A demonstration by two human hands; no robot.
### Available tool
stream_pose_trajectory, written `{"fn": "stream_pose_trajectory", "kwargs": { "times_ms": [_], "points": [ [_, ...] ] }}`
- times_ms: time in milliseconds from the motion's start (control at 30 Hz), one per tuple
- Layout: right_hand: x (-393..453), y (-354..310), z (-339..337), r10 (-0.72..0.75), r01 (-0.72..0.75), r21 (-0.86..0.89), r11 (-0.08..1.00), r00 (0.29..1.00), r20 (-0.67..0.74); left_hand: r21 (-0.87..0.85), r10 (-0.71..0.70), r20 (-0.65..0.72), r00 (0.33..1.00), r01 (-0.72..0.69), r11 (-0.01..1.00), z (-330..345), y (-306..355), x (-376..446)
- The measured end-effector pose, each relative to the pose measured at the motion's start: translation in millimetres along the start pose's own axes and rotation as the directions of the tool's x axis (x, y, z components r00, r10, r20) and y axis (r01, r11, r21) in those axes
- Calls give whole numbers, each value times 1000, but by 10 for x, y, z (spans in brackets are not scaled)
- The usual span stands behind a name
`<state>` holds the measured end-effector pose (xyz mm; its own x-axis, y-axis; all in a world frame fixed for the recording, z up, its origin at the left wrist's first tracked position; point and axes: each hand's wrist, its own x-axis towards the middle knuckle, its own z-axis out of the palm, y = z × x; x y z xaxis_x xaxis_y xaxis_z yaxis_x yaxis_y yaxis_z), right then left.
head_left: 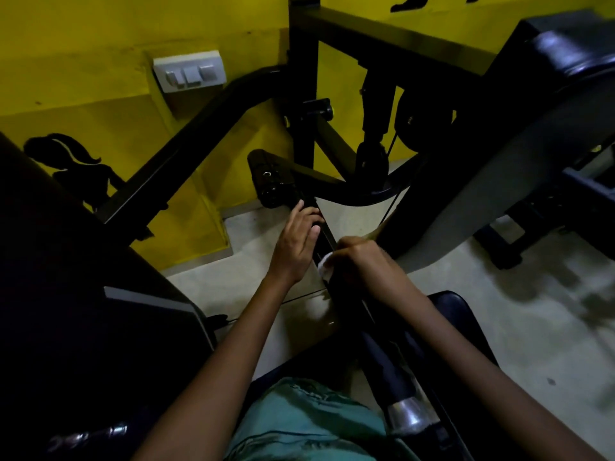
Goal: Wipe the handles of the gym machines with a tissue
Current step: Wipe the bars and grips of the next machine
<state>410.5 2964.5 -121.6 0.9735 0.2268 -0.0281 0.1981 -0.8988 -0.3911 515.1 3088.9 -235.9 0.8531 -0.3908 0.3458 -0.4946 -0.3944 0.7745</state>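
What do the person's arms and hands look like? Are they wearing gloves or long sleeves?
No gloves and no long sleeves. The left hand and right hand are bare, and both forearms are bare as far as the picture shows. No watch, ring or bracelet is visible, though the light is dim. A teal garment shows at the bottom.

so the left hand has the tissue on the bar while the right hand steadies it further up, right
Not quite: the hands are swapped. In the head view the right hand holds the white tissue against the black bar, while the left hand grips the bar further up.
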Motion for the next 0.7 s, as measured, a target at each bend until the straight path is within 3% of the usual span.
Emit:
{"fn": "stream_pose_trajectory", "kwargs": {
  "times_ms": [133, 233, 467, 600, 700],
  "points": [
    [-3, -190, 100, -3, 5, -86, 996, 1000, 23, 36, 4, 2, 1000, -4, 999, -9, 26, -2],
    [-151, -96, 39, -13, 14, -10, 1000, 998, 61, 63, 1, 42, 999, -4, 998, -42, 40, 0],
    [-157, -188, 95, 57, -51, 60, 997, 993, -108, 48, 23, 109, 994, -28, 998, -93, 12, 13],
    [-349, -183, 73, 49, -47, 84, 995, 998, -25, 12, 15, 64, 998, -16, 1000, -33, 8, 4],
    [-394, -88, 77, 104, -97, 80, 992, 990, -97, -83, -14, -17, 1000, 13, 996, 37, 28, -6]
  ]
}}
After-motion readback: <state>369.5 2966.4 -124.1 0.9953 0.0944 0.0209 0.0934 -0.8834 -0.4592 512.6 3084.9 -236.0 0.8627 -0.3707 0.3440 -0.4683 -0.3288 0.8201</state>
